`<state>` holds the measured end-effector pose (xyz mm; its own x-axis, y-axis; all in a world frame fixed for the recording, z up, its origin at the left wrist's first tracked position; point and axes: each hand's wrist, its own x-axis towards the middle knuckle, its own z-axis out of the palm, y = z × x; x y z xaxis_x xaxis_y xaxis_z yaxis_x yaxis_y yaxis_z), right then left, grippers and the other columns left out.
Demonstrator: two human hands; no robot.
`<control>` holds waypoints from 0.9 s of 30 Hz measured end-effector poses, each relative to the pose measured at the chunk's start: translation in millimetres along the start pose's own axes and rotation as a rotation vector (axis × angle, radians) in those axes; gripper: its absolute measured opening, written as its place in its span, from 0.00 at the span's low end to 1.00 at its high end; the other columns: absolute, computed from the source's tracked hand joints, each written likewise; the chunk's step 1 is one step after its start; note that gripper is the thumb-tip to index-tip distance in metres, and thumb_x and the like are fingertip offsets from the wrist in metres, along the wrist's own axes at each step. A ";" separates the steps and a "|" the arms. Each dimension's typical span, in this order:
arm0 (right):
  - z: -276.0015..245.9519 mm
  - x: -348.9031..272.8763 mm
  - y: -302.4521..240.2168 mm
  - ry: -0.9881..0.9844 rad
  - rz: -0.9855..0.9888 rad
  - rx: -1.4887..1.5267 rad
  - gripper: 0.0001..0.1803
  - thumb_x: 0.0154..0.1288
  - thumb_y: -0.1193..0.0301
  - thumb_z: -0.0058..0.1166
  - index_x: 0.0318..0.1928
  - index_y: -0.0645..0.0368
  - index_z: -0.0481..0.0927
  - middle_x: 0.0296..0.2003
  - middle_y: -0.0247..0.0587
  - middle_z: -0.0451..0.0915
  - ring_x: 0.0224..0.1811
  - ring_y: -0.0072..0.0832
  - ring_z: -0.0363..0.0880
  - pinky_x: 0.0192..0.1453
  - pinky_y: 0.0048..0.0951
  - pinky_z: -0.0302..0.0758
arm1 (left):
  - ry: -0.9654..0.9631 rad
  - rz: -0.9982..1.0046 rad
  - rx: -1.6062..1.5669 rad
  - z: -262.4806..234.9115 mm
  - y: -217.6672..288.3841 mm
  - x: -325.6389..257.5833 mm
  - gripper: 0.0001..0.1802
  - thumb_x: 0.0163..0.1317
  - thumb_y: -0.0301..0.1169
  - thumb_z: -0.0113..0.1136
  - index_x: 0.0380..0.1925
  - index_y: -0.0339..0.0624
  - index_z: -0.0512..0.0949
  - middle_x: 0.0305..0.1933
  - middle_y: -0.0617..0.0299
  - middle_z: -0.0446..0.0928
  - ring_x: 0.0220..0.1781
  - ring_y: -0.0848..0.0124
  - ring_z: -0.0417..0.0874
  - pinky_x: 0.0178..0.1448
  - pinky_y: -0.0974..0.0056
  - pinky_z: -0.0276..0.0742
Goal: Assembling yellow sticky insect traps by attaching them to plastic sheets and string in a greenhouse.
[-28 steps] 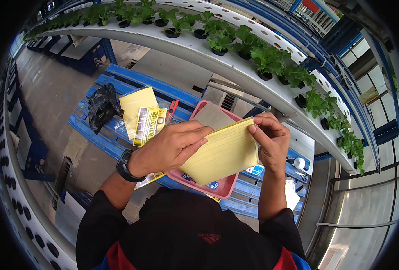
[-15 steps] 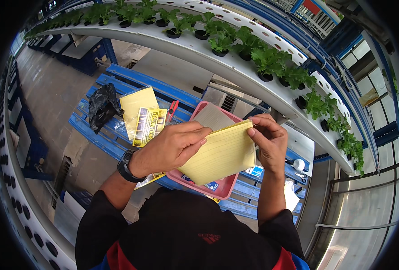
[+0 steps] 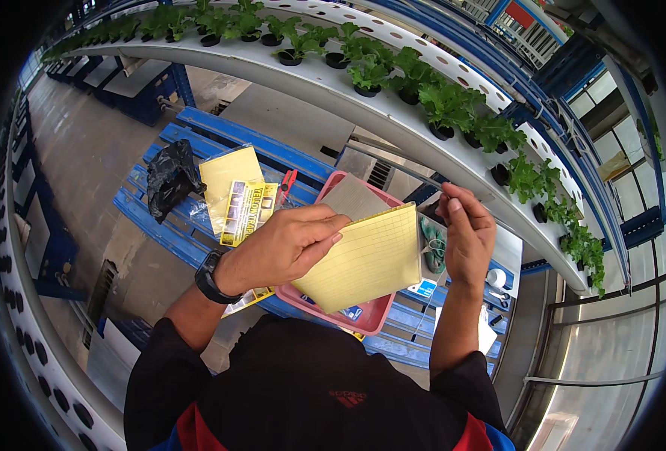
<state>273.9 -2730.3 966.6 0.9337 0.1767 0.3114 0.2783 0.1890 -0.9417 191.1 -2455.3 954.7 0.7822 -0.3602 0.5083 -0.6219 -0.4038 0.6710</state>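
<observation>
While left hand [image 3: 288,244] clamps yellow gridded sheet [image 3: 367,259] from its near-left corner, I read sheet's long axis running from that grip up and away toward right hand [image 3: 464,237]. Left grip closed on sheet, thumb on top. Right grip pinched shut at sheet's far right edge, on thin backing or string there, I cannot tell which. Sheet hangs above pink tray [image 3: 363,319], between both grips. Right hand nearer the free edge.
</observation>
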 end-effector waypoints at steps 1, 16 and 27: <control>-1.9 0.7 -2.9 -0.007 -0.033 -0.004 0.12 0.66 0.78 0.56 0.49 0.68 0.82 0.42 0.38 0.80 0.45 0.22 0.77 0.55 0.24 0.72 | 0.000 0.002 0.009 -0.4 0.7 0.4 0.14 0.64 0.23 0.55 0.48 0.26 0.77 0.37 0.47 0.78 0.36 0.53 0.82 0.41 0.58 0.77; 19.9 11.9 -53.2 -0.280 -0.280 -0.467 0.08 0.57 0.82 0.64 0.39 0.65 0.86 0.37 0.42 0.84 0.34 0.22 0.80 0.42 0.22 0.76 | -0.038 0.026 0.004 -5.3 3.0 1.6 0.15 0.63 0.21 0.55 0.49 0.28 0.77 0.39 0.49 0.78 0.37 0.57 0.81 0.41 0.61 0.75; 32.4 29.9 -70.4 -0.583 -0.473 -0.760 0.09 0.52 0.81 0.64 0.36 0.62 0.85 0.31 0.39 0.85 0.32 0.30 0.80 0.40 0.29 0.75 | -0.095 0.036 0.006 -10.3 9.9 8.1 0.14 0.64 0.23 0.55 0.49 0.31 0.77 0.39 0.50 0.78 0.37 0.55 0.81 0.41 0.59 0.76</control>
<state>274.9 -2707.0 1046.3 0.4981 0.7163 0.4887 0.8395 -0.2571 -0.4787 191.6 -2453.5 971.0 0.7525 -0.4524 0.4785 -0.6501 -0.3942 0.6496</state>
